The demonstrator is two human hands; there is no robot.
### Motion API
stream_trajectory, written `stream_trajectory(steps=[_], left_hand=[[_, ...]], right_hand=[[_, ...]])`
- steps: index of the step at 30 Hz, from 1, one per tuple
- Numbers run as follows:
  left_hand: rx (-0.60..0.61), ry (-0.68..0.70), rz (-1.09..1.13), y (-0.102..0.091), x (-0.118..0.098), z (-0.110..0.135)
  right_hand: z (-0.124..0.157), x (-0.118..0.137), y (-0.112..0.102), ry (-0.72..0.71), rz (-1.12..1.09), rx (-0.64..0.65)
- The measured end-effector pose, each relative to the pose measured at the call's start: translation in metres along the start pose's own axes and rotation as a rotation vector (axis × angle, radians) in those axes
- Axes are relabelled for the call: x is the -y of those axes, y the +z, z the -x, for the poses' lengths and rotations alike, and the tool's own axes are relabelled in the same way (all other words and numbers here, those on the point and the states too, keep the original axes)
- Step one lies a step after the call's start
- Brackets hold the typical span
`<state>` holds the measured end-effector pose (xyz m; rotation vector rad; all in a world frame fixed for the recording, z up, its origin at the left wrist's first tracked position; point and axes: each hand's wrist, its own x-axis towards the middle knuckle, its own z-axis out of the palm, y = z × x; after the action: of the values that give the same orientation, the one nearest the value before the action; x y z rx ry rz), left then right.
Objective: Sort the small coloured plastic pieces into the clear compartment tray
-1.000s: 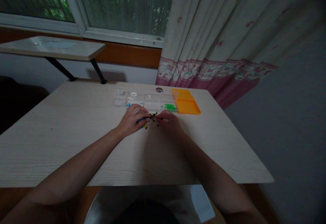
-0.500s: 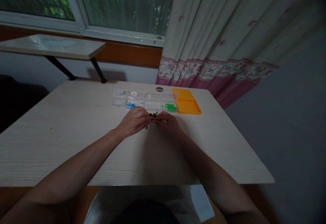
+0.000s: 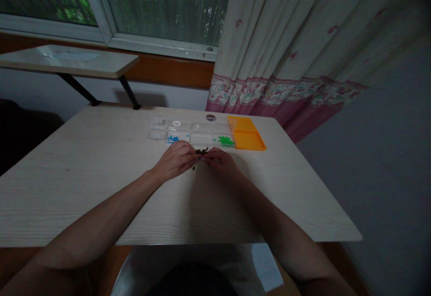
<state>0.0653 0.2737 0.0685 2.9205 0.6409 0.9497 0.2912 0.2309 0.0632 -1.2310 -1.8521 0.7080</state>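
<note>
My left hand and my right hand meet fingertip to fingertip over the table. Both are closed in a pinch, and what sits between the fingertips is too small to make out. Just beyond the fingers lies a little heap of dark brown pieces. One loose brown piece rests nearer to me, below the fingertips. Behind the hands stand clear plastic boxes with compartments; blue pieces fill part of one at the left, green pieces one at the right.
An open orange case lies at the right of the clear boxes. A round dark disc is behind them. At the back left a raised shelf stands on black legs. A curtain hangs beyond the table's right end.
Both hands stay at nearly the same spot, with only a slight shift at the fingertips. The boxes and pieces have not visibly moved.
</note>
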Motion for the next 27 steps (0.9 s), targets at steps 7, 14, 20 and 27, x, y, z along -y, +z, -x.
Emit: stream_trajectory(steps=[7, 14, 20, 27], left_hand=[[-0.016, 0.012, -0.023, 0.0, 0.003, 0.001], [-0.053, -0.052, 0.007, 0.005, 0.007, 0.002], [-0.131, -0.178, 0.086, 0.005, 0.013, 0.001], [-0.264, -0.389, 0.077, 0.006, 0.025, 0.004]], right_hand=[[-0.001, -0.002, 0.002, -0.02, 0.024, 0.009], [0.0, -0.002, 0.002, -0.022, 0.016, 0.004], [0.0, -0.001, 0.001, 0.004, 0.06, -0.049], [-0.001, -0.004, 0.0, -0.024, 0.17, -0.137]])
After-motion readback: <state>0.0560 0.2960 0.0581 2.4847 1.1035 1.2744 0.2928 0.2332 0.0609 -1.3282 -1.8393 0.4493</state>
